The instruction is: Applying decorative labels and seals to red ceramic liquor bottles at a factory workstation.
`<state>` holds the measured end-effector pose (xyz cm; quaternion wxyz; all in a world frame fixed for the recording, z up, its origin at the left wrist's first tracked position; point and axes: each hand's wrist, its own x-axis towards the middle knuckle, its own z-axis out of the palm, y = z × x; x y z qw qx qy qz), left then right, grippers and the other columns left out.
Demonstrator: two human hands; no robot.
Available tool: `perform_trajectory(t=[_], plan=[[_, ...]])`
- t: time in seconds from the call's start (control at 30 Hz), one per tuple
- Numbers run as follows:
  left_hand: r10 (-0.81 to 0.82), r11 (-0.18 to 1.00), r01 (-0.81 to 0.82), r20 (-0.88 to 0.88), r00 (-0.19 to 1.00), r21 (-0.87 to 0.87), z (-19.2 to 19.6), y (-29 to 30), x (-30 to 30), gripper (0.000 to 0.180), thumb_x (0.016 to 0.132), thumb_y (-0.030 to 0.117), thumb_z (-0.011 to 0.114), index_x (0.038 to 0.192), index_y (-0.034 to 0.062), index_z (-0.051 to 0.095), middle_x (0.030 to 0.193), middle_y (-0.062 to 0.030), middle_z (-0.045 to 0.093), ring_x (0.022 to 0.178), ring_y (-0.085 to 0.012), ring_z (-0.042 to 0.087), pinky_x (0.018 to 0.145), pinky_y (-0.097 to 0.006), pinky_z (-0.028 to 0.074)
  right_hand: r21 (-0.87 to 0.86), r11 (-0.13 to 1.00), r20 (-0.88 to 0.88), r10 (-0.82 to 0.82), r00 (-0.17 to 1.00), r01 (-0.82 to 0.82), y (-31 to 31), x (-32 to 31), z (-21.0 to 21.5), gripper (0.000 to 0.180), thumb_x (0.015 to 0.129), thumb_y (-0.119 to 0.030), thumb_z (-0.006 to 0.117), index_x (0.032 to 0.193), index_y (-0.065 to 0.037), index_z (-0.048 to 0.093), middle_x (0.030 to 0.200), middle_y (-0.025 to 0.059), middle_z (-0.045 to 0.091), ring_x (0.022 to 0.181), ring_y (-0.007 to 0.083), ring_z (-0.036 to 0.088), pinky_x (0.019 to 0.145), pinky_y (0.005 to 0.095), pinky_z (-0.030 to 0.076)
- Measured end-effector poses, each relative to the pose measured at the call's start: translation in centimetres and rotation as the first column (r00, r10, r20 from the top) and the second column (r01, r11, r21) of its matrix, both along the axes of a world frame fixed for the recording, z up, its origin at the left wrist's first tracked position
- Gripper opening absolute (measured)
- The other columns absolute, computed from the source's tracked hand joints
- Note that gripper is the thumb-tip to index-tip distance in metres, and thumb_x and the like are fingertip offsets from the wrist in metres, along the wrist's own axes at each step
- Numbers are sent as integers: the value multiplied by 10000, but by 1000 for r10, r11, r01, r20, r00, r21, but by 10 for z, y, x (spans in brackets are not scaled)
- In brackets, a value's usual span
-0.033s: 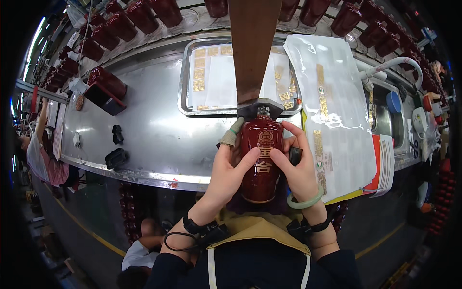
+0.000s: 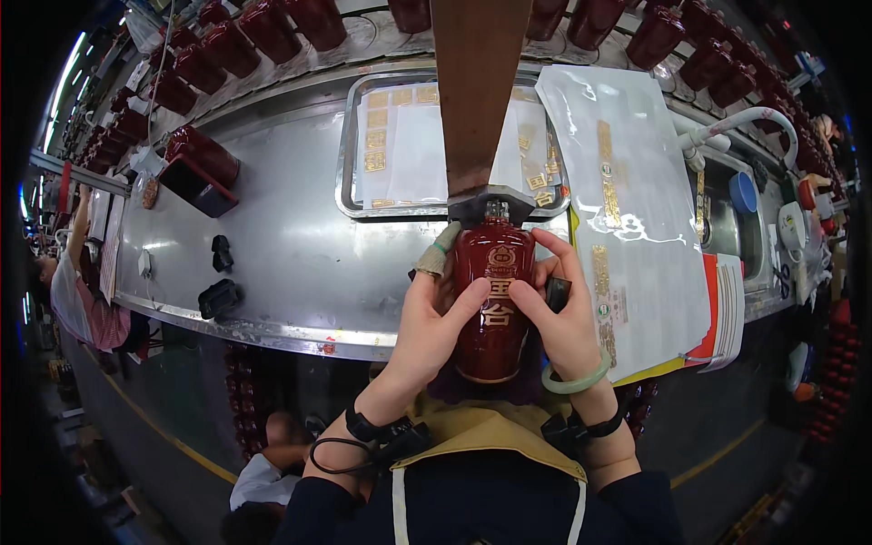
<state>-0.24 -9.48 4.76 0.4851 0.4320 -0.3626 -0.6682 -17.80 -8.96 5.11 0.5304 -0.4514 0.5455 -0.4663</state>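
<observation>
The scene is bright and evenly lit from above; a strip of ceiling lamps glows at the upper left edge. The steel table [image 2: 300, 245] gives soft grey reflections; the clear plastic sheets [image 2: 627, 209] at the right show strong white glare. Shadows are weak and short; under the table it is dim. The centre is sharp; towards the rim straight edges bend strongly, details become small and soft, and the corners are fully black.

steel workbench [image 2: 300, 263] | metal tray [image 2: 349, 173] | dark floor, yellow line [image 2: 163, 434] | ceiling strip light [image 2: 68, 59]
</observation>
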Motion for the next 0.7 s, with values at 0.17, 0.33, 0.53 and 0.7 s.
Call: perform_trajectory(t=[0.17, 0.33, 0.53, 0.7], plan=[[-7, 1000, 7, -29, 1000, 19, 2, -1, 0, 721, 1014, 92, 670, 1597, -32, 265, 1535, -186, 467, 1382, -233, 509, 1162, -382, 421, 11, 1000, 2, -8, 1000, 8, 0, 0, 1, 642, 893, -132, 812, 1459, -75, 516, 939, -43, 467, 831, 56, 441, 764, 202, 397], [-12, 999, 13, 21, 1000, -31, 1, 0, -1, 767, 995, 99, 702, 1601, -33, 251, 1526, -186, 471, 1369, -229, 517, 1149, -384, 437, 16, 1000, 2, 10, 1000, -10, 1, -2, 1, 655, 886, -130, 819, 1463, -80, 514, 946, -45, 466, 830, 55, 438, 761, 203, 397], [-3, 1000, 4, 20, 1000, -26, 3, 0, -2, 774, 989, 95, 708, 1599, -39, 251, 1519, -179, 475, 1361, -226, 523, 1143, -374, 441, 25, 1000, 8, 5, 1000, -5, 1, -1, 1, 669, 880, -129, 826, 1469, -84, 512, 950, -47, 465, 831, 54, 438, 759, 202, 396], [7, 999, -6, -29, 1000, 46, 4, -1, 0, 747, 991, 89, 703, 1588, -42, 274, 1497, -176, 502, 1359, -221, 526, 1140, -373, 442, 26, 1000, 13, 7, 1000, -8, 0, -3, -1, 674, 878, -136, 829, 1470, -83, 511, 946, -47, 466, 832, 54, 440, 756, 200, 396]])
